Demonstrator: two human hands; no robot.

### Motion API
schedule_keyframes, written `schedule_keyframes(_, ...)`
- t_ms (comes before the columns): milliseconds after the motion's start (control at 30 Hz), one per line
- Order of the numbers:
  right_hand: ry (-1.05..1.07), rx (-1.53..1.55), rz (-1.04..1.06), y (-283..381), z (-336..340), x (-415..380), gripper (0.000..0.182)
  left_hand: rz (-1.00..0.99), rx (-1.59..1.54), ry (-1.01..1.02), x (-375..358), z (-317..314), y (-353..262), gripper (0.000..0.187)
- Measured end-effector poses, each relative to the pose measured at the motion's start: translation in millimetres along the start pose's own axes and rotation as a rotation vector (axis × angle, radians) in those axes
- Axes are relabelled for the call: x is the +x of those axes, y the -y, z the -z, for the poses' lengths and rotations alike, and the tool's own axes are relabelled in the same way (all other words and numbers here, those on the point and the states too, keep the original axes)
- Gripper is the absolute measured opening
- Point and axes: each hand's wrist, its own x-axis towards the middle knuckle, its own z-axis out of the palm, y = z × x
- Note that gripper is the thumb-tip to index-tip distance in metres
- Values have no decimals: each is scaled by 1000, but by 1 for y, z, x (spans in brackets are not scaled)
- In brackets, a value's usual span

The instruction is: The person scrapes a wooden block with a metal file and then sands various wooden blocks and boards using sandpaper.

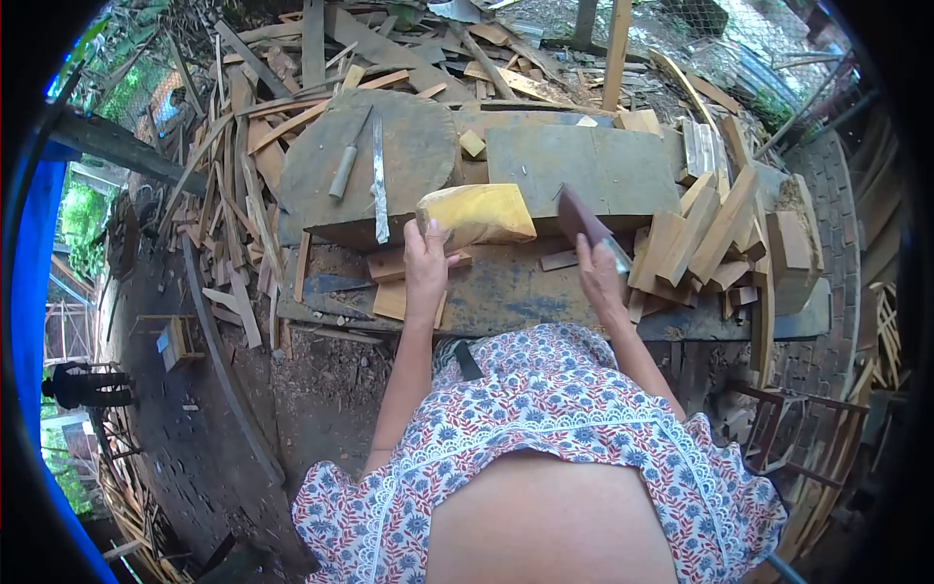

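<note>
My left hand (pixel 428 265) grips a yellow wood block (pixel 479 212) by its left end, fingers wrapped around the lower edge. The block has a curved top and is held above the near edge of the chopping blocks. In my right hand (pixel 600 279) is a dark reddish-brown flat piece (pixel 581 216) with a pale greenish part near the fingers; its exact kind I cannot make out. It tilts up and left, just right of the yellow block and apart from it. Beyond my left hand, a tool with a grey handle (pixel 342 173) and a whitish long strip (pixel 379 180) lie on a round wooden slab (pixel 418 131).
A rectangular wooden block (pixel 584 161) stands beside the round slab on a low bench (pixel 496 292). Cut wood blocks (pixel 693 238) are stacked at the right. Scrap wood (pixel 399 54) is heaped behind and leftward. A small yellow offcut (pixel 472 144) sits between the slabs.
</note>
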Motion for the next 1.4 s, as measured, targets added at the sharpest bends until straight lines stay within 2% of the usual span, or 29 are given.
schedule_keyframes(100, 225, 163, 22, 93, -5, 6, 35, 27, 29, 7, -3, -7, -12, 35)
schedule_keyframes(133, 209, 254, 186, 103, -21, 6, 31, 22, 41, 12, 0, -8, -6, 35)
schedule_keyframes(167, 189, 342, 349, 110, -35, 7, 28, -150, 206, -20, 5, -9, 6, 38)
schedule_keyframes(200, 314, 416, 413, 123, -37, 7, 29, -324, 370, -49, 7, -10, 8, 41)
schedule_keyframes(233, 437, 490, 478, 133, -37, 8, 46, -330, 380, -40, 8, -10, 8, 41)
schedule_keyframes(300, 410, 531, 497, 116, -54, 12, 47, -312, 355, -69, 3, -12, 7, 42)
schedule_keyframes(333, 410, 429, 352, 101, -62, 20, 47, -46, 4, -28, -12, -20, -19, 41)
schedule_keyframes(367, 411, 327, 212, 85, -70, 31, 47, -47, 2, -34, -13, -21, -17, 41)
schedule_keyframes(433, 689, -58, -246, 47, -85, 71, 49, -40, 33, 11, -16, -16, -10, 42)
schedule_keyframes(500, 297, 180, -21, 21, -83, 72, 40, -61, 62, 23, -18, -17, -8, 41)
schedule_keyframes(533, 216, 158, 71, 13, -84, 75, 32, -88, 71, 22, -20, -19, -8, 40)
schedule_keyframes(633, 248, 44, -52, 18, -77, 67, 37, -76, 49, 31, -22, -23, -4, 41)
schedule_keyframes(667, 304, 86, -35, 31, -68, 56, 41, -37, 3, 18, -22, -25, -7, 42)
schedule_keyframes(700, 467, 31, -81, 60, -48, 45, 32, 0, -43, 5, -21, -28, -8, 43)
schedule_keyframes(733, 377, 258, 191, 80, -41, 32, 30, 0, -45, 5, -20, -29, -8, 43)
schedule_keyframes(767, 274, 486, 460, 90, -39, 22, 39, -10, -41, 14, -19, -29, -8, 48)
schedule_keyframes(800, 268, 489, 459, 89, -38, 18, 39, -22, -37, 26, -18, -30, -8, 53)
schedule_keyframes(867, 464, 507, 463, 80, -36, 16, 60, -18, -43, 31, -18, -31, -11, 53)
schedule_keyframes(900, 456, 505, 467, 70, -38, 20, 60, -11, -54, 27, -17, -31, -12, 52)
schedule_keyframes(967, 361, 430, 361, 38, -48, 28, 61, -54, -11, 25, -17, -32, -13, 49)
schedule_keyframes(1033, 362, 403, 335, 21, -43, 35, 60, -97, 29, 19, -14, -31, -12, 46)
schedule_keyframes(1100, 325, 259, 257, 15, -38, 41, 58, -258, 289, 27, -13, -27, -7, 48)
schedule_keyframes(1133, 346, 291, 226, 32, -22, 48, 56, -249, 289, 26, -17, -26, -10, 48)
schedule_keyframes(1167, 299, 204, 86, 59, -5, 47, 53, -271, 328, 65, -21, -27, -19, 47)
schedule_keyframes(1233, 181, 385, 341, 92, 11, 49, 54, -295, 364, 106, -24, -28, -21, 46)
schedule_keyframes(1267, 180, 385, 340, 106, 18, 47, 54, -308, 405, 97, -24, -30, -20, 46)
schedule_keyframes(1333, 308, 398, 514, 123, 27, 39, 54, -325, 446, 95, -27, -33, -23, 45)
schedule_keyframes(1367, 337, 309, 547, 107, 10, 37, 53, -274, 451, 97, -30, -34, -28, 45)
schedule_keyframes(1400, 284, 255, 684, 101, 0, 35, 52, -223, 455, 97, -31, -35, -31, 45)
